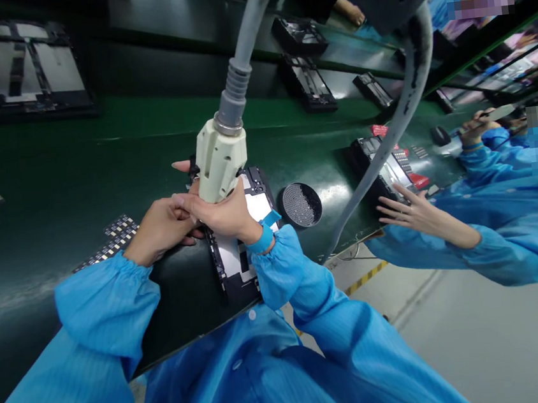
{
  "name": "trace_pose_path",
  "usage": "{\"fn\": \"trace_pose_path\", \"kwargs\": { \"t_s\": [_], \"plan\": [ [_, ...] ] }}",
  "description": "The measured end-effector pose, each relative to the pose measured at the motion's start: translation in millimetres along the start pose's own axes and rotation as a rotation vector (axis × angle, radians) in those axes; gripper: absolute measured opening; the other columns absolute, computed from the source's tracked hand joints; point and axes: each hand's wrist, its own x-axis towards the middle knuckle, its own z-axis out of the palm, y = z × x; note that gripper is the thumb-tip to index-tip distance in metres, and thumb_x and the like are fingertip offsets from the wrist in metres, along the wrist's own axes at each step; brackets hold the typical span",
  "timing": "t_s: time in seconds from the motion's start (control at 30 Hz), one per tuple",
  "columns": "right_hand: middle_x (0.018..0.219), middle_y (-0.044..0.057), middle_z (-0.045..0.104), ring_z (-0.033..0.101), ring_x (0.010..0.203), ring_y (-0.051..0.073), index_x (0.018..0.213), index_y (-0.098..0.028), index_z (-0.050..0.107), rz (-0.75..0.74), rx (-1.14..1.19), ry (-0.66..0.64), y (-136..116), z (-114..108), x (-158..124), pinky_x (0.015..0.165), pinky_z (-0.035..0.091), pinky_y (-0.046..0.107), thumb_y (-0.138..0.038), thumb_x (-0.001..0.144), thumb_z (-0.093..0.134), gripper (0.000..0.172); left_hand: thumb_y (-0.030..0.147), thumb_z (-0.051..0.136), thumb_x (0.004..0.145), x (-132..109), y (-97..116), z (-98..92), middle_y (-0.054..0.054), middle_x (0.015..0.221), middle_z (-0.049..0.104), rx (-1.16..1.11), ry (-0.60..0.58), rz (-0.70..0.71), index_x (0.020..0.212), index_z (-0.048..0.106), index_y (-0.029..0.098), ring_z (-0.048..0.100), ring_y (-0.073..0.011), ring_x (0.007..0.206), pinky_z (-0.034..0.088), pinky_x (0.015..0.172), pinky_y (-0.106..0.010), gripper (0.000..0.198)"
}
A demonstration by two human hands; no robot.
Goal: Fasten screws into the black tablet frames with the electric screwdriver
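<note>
On the bench in front of me lies a flat black device frame with white panels (229, 257). My left hand (159, 229) is at its left edge, fingers closed in a pinch. Over the frame, my right hand (227, 213) is closed too, its thumb meeting the left fingers. Whatever is between the fingers is hidden. A cream nozzle (221, 158) on a grey hose (245, 43) points down just above my right hand and covers part of the work. A blue wrist strap (262, 237) circles my right wrist.
A round black dish of small grey parts (301, 204) stands right of the frame. Strips of small parts (110, 244) lie left. More device frames (26, 63) sit at the back left and on the far rail. At right, a co-worker's hand (409, 209) is by a stack of frames.
</note>
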Motion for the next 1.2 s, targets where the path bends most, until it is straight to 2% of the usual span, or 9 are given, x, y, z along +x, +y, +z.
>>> {"fn": "trace_pose_path", "kwargs": {
  "t_s": [0.1, 0.2, 0.3, 0.47, 0.57, 0.7, 0.83, 1.0, 1.2],
  "plan": [
    [0.072, -0.001, 0.064, 0.067, 0.073, 0.015, 0.087, -0.019, 0.066, 0.021, 0.028, -0.016, -1.8, -0.1, 0.2, 0.08, 0.059, 0.031, -0.027, 0.075, 0.075, 0.017, 0.034, 0.079, 0.068, -0.6, -0.7, -1.2, -0.006, 0.074, 0.071, 0.0, -0.003, -0.008, 0.115, 0.063, 0.014, 0.068, -0.0165, 0.062, 0.056, 0.05, -0.021, 0.053],
    [0.075, 0.0, 0.066, 0.069, 0.08, 0.017, 0.081, -0.018, 0.063, 0.037, 0.03, -0.033, -2.8, -0.8, 0.4, 0.083, 0.06, 0.032, -0.028, 0.075, 0.075, 0.017, 0.032, 0.078, 0.069, -1.0, -0.1, -1.7, -0.006, 0.074, 0.071, 0.002, -0.012, -0.013, 0.114, 0.064, 0.014, 0.068, -0.0166, 0.063, 0.056, 0.051, -0.021, 0.05],
    [0.08, 0.001, 0.068, 0.069, 0.081, 0.016, 0.086, -0.018, 0.064, 0.001, 0.005, -0.023, -2.5, -1.5, 0.2, 0.08, 0.06, 0.031, -0.027, 0.077, 0.072, 0.015, 0.032, 0.079, 0.069, -1.8, 2.5, -1.1, -0.007, 0.075, 0.071, 0.007, -0.013, -0.01, 0.113, 0.065, 0.013, 0.067, -0.0163, 0.062, 0.056, 0.05, -0.021, 0.05],
    [0.075, 0.001, 0.063, 0.062, 0.071, 0.014, 0.1, -0.015, 0.068, -0.074, -0.064, -0.027, 2.8, -1.4, -1.3, 0.075, 0.057, 0.03, -0.032, 0.076, 0.072, 0.03, 0.032, 0.076, 0.067, -3.7, 5.6, 0.1, -0.008, 0.079, 0.072, 0.007, 0.0, -0.011, 0.107, 0.069, 0.012, 0.067, -0.0173, 0.063, 0.054, 0.049, -0.022, 0.045],
    [0.077, 0.004, 0.065, 0.062, 0.073, 0.016, 0.077, -0.018, 0.065, -0.036, -0.083, -0.042, 6.7, -0.5, -3.0, 0.071, 0.055, 0.03, -0.039, 0.072, 0.076, 0.024, 0.03, 0.074, 0.066, -3.2, 2.9, -0.9, -0.008, 0.078, 0.072, 0.0, 0.008, -0.006, 0.099, 0.07, 0.011, 0.067, -0.0169, 0.063, 0.055, 0.05, -0.022, 0.038],
    [0.069, 0.003, 0.061, 0.059, 0.067, 0.015, 0.062, -0.02, 0.057, 0.019, -0.112, -0.055, 11.4, 0.7, -4.4, 0.067, 0.054, 0.031, -0.048, 0.07, 0.078, 0.036, 0.025, 0.069, 0.065, -2.2, 0.3, -2.2, -0.006, 0.07, 0.07, 0.003, 0.023, 0.004, 0.085, 0.069, 0.012, 0.063, -0.0145, 0.057, 0.052, 0.047, -0.021, 0.024],
    [0.064, 0.0, 0.056, 0.057, 0.064, 0.014, 0.065, -0.02, 0.056, 0.012, -0.09, -0.079, 14.1, 0.6, -5.6, 0.064, 0.054, 0.03, -0.045, 0.07, 0.078, 0.035, 0.025, 0.067, 0.065, -3.6, 2.5, -1.2, -0.004, 0.061, 0.065, 0.012, 0.037, 0.018, 0.069, 0.064, 0.013, 0.058, -0.0122, 0.051, 0.046, 0.042, -0.018, 0.014],
    [0.072, 0.0, 0.061, 0.064, 0.074, 0.017, 0.092, -0.018, 0.065, 0.017, -0.059, -0.085, 15.6, -1.8, -5.7, 0.071, 0.057, 0.03, -0.042, 0.074, 0.074, 0.031, 0.03, 0.069, 0.065, -3.2, 3.5, -0.9, -0.006, 0.067, 0.068, 0.017, 0.041, 0.007, 0.076, 0.067, 0.013, 0.062, -0.0145, 0.056, 0.052, 0.047, -0.022, 0.021],
    [0.08, 0.003, 0.068, 0.067, 0.079, 0.018, 0.081, -0.019, 0.061, 0.04, -0.092, -0.072, 18.3, 2.5, -6.7, 0.077, 0.059, 0.031, -0.041, 0.072, 0.074, 0.028, 0.039, 0.072, 0.062, -1.9, -3.3, -4.6, -0.004, 0.066, 0.067, 0.094, 0.038, 0.038, 0.074, 0.066, 0.017, 0.062, -0.0168, 0.054, 0.053, 0.047, -0.025, 0.026]
  ]
}}
